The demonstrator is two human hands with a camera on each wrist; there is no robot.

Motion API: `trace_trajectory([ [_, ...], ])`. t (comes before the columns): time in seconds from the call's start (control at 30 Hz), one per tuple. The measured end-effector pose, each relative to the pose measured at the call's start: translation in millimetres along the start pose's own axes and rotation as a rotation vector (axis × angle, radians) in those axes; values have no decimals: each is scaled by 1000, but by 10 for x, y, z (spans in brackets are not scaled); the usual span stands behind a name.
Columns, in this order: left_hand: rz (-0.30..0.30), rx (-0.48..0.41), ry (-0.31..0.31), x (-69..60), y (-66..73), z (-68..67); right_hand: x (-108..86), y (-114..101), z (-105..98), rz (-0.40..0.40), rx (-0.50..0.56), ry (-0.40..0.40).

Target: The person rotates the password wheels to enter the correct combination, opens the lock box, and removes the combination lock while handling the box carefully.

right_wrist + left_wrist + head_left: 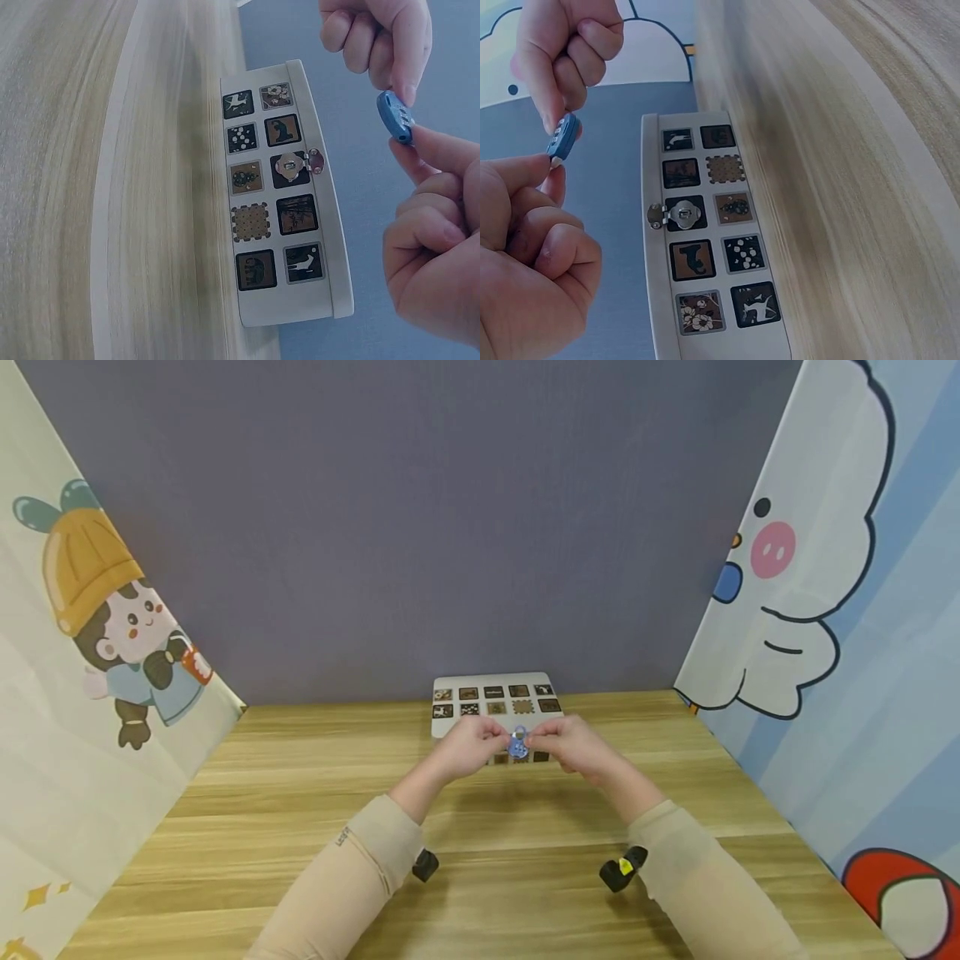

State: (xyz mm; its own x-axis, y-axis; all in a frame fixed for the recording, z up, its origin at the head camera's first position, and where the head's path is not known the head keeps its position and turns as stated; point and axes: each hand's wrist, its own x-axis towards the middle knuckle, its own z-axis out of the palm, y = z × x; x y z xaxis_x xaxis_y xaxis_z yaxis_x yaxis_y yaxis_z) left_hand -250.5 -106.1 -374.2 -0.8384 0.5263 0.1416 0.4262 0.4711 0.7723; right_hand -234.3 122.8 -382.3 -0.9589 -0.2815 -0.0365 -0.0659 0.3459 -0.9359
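Note:
A small blue combination padlock [518, 746] is held up between both hands, in front of a white box [442, 727]. My left hand [470, 747] pinches one side of it with thumb and forefinger. From the opposite side, my right hand [577, 747] pinches it as well. Number dials show along the padlock [395, 118] in the right wrist view; its shackle is small and I cannot tell whether it is locked. Dark and brown picture squares cover the box's face, and a metal hasp [683, 214] sits midway along its edge. Both hands are apart from the box.
The box stands on a wood-grain table [315, 793] near a grey-blue back panel [465, 527]. Cartoon-printed curtains [847, 610] flank the table. Black wrist devices [621, 870] hang under the beige sleeves.

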Motion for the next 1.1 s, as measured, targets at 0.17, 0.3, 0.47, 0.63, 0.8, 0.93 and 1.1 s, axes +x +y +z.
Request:
trace_trajectory([
  [0.17,-7,-5,-28,-22,-1,8,-13,10,-13,10,-18,-19],
  [0.3,-12,-14,-49,-41,-2,11,-23,29,-11,17,-23,-30],
  [0.47,-6,-8,-60,-42,-32,26,-39,37,-8,17,-41,-41],
  [0.63,7,6,-71,-44,-61,55,-49,80,7,12,-64,-40],
  [0.8,17,22,-88,-56,-74,75,-57,128,20,31,-74,-35],
  [0.93,24,33,-102,-64,-80,93,-67,155,18,39,-81,-40],
  [1.1,24,43,-113,-65,-87,128,-74,183,7,41,-73,-58],
])
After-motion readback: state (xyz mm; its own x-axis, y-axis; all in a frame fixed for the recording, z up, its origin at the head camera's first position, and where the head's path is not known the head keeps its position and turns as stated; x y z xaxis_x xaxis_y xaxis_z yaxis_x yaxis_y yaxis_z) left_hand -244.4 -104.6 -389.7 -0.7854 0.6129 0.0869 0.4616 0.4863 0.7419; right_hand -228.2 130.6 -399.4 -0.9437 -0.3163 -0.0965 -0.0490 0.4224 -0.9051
